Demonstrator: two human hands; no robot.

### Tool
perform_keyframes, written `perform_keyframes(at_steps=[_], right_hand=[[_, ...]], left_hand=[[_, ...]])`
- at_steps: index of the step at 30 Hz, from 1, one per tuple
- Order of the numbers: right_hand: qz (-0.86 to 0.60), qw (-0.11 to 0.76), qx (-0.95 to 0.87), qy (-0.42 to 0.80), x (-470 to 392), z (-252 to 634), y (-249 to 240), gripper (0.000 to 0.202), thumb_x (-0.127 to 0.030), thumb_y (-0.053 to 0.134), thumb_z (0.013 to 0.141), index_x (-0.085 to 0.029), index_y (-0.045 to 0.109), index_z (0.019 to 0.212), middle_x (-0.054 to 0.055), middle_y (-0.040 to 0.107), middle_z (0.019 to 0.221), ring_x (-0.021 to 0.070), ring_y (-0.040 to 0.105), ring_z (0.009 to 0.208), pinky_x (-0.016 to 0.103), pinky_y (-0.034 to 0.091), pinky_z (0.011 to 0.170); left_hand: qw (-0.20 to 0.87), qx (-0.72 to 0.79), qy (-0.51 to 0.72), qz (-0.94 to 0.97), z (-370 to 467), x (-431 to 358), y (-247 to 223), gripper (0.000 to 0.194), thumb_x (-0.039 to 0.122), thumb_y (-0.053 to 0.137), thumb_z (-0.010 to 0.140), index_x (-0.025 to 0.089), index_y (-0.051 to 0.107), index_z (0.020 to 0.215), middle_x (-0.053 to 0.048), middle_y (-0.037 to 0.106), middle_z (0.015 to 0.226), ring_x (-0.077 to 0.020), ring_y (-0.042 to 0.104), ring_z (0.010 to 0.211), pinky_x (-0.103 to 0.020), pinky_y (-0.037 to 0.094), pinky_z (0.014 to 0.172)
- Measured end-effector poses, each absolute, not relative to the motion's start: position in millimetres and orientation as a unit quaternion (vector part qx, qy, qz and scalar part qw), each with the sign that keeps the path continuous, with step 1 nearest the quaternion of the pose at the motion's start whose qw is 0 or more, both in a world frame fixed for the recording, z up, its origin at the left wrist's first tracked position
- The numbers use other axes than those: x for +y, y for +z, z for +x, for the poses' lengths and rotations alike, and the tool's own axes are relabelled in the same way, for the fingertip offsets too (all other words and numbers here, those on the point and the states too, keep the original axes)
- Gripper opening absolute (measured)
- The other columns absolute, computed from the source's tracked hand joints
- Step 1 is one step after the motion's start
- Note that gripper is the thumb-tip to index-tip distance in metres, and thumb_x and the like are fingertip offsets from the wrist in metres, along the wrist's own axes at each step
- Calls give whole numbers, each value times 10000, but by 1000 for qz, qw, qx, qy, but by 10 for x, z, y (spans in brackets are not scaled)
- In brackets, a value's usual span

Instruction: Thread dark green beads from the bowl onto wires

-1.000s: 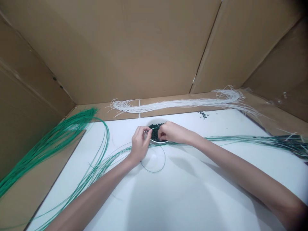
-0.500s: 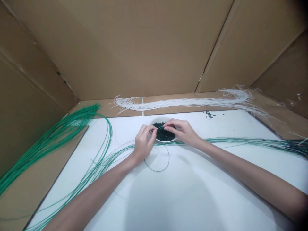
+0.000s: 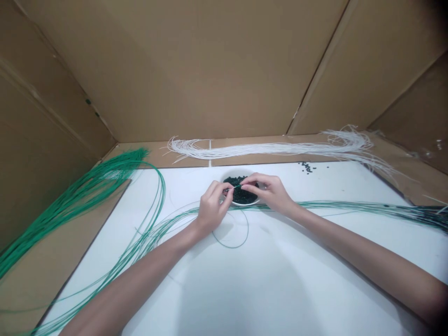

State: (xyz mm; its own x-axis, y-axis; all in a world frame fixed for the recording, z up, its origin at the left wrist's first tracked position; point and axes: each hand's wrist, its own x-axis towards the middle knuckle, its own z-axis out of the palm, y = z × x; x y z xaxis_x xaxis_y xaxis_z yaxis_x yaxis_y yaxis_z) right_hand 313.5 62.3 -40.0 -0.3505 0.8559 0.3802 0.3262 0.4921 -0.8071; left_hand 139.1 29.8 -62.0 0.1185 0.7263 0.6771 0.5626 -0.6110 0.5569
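Observation:
Over a white bowl [image 3: 243,204] of small dark green beads [image 3: 250,198], my two hands are close together. My left hand [image 3: 215,205] is closed in a pinch on a thin green cord [image 3: 238,186], with a short dark piece by its fingertips. From the right, my right hand [image 3: 269,189] pinches the same cord between thumb and fingers. Whether a bead sits in its fingertips is too small to tell. Below the left hand, a loop of thin green cord [image 3: 231,247] curves over the white board.
A long bundle of green cords [image 3: 154,233] crosses the white board [image 3: 241,289] behind my wrists, dark at its right end. Thicker green cords [image 3: 70,210] lie left, white cords [image 3: 266,149] at the back. Loose beads [image 3: 307,168] lie back right; cardboard walls [image 3: 210,70] surround the board.
The view has shifted slightly. Both hands stay over the bowl, and the stretch of cord between their fingertips now looks straighter. The grips look the same.

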Motion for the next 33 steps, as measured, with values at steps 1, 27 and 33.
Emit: perform_keyframes(at_steps=[1, 27, 33], right_hand=[[-391, 421, -751, 326, 626, 3137, -406, 228, -376, 582, 718, -167, 656, 774, 48, 657, 780, 163, 585, 726, 292, 448, 684], [-400, 428, -732, 348, 618, 3132, -396, 201, -344, 605, 708, -168, 675, 776, 50, 666, 795, 168, 595, 738, 298, 455, 697], [-402, 426, -735, 341, 624, 3137, -391, 211, -355, 600, 711, -170, 677, 777, 52, 668, 797, 165, 593, 726, 290, 452, 679]], left_hand=[[82, 432, 503, 744, 1391, 299, -624, 91, 183, 464, 819, 173, 549, 852, -16, 545, 751, -86, 489, 633, -199, 407, 576], [76, 418, 510, 748, 1387, 298, -619, 83, 159, 475, 811, 170, 543, 857, -15, 544, 750, -82, 497, 639, -192, 406, 565], [79, 418, 510, 748, 1391, 293, -621, 81, 158, 474, 811, 168, 543, 853, -16, 545, 751, -81, 496, 635, -189, 405, 564]])
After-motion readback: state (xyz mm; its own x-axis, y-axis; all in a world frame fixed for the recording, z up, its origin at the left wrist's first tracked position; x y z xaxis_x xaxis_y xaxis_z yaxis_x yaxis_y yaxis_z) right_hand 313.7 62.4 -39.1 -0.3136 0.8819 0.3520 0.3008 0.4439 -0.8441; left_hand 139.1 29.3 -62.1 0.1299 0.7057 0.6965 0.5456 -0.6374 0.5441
